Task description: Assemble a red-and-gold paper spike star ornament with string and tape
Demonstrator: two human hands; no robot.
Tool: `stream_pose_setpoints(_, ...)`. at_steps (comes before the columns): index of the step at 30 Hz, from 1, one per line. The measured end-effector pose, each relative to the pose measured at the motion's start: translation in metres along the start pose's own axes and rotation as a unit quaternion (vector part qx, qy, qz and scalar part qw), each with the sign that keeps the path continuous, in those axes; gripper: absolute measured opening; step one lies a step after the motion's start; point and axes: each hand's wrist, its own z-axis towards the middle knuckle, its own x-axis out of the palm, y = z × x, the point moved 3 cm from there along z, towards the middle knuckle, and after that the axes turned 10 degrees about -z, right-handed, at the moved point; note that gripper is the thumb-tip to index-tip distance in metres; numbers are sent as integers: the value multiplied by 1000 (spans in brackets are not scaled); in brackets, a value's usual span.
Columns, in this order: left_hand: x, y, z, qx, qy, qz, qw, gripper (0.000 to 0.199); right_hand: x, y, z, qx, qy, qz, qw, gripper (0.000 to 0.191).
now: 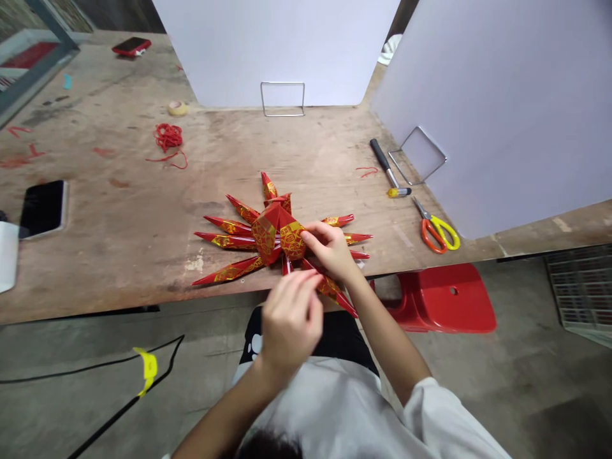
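Observation:
A red paper ornament (268, 237) with gold print lies at the table's front edge. Folded pointed spikes fan out from both sides of its rounded centre. My right hand (331, 250) grips the ornament's right side, thumb and index finger against the gold-patterned centre. Just below the centre, my left hand (292, 313) has its fingers drawn together close to a short front spike. Slight blur and the back of that hand hide whatever is between the fingertips. One long spike (340, 298) at the lower right reaches past the table edge, partly behind my right wrist.
Scissors (436, 231) and a black-handled hammer (385, 162) lie to the right. Red cord (168, 137), a tape roll (177, 108) and a phone (44, 207) are on the left. White panels (287, 51) stand behind. A red stool (449, 296) is below the edge.

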Motion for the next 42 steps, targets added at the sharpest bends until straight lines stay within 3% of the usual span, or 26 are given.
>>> stream_pose_setpoints(2,-26,15,10,29,-129,-4,991,33,3,1,-1,12,-20,23,999,21)
stream_pose_setpoints(4,-40,38,25,30,-208,0,978,35,6,1,-3,23,-39,44,998,20)
stream_pose_setpoints(7,-35,67,54,73,-166,-35,983,42,9,-2,-6,50,-73,80,993,19)
stream_pose_setpoints(10,-18,80,76,101,-111,-48,988,46,11,-5,-10,83,-98,117,985,21)
stream_pose_setpoints(16,4,80,89,103,-71,-30,992,45,11,-1,-13,98,-132,138,977,23)
stream_pose_setpoints(23,3,77,90,108,-61,-5,992,45,10,-1,-16,97,-152,148,972,21)
stream_pose_setpoints(26,-6,75,98,120,-19,9,992,45,9,-2,-16,92,-155,147,972,22)
stream_pose_setpoints(31,-22,73,124,140,114,26,983,34,8,-3,-17,93,-154,137,974,25)
stream_pose_setpoints(39,-29,61,168,178,312,22,933,18,7,-4,-18,70,-154,139,976,24)
stream_pose_setpoints(42,-27,59,178,178,358,15,917,16,7,-6,-18,61,-152,142,976,22)
